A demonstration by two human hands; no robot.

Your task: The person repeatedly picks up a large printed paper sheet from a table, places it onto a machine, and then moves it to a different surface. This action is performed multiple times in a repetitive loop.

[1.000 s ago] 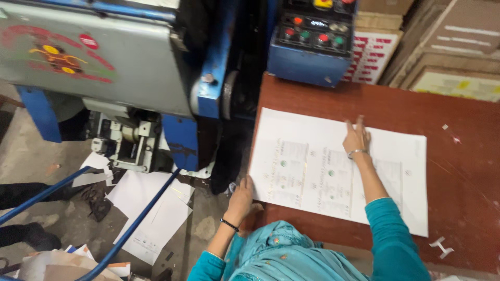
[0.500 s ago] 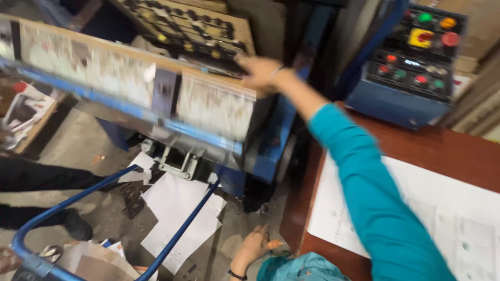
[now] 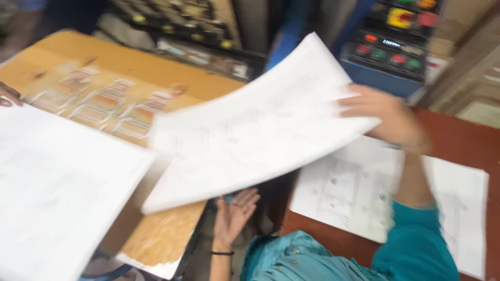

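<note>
My right hand [image 3: 386, 115] grips the right edge of a large white sheet [image 3: 250, 130] and carries it in the air, above a stack of printed sheets [image 3: 359, 187] on the brown table [image 3: 458, 140]. My left hand [image 3: 234, 211] hangs open, palm up, below the lifted sheet near my teal clothing. The picture is blurred by motion.
A tan board with printed shapes [image 3: 104, 93] lies at the left. Another white sheet [image 3: 57, 192] fills the lower left, with someone's fingers [image 3: 9, 94] at its far edge. A blue control box with coloured buttons [image 3: 396, 47] stands behind the table.
My right hand has come back from the machine holding a white sheet and swings it toward the table. My left hand has opened, palm up.
</note>
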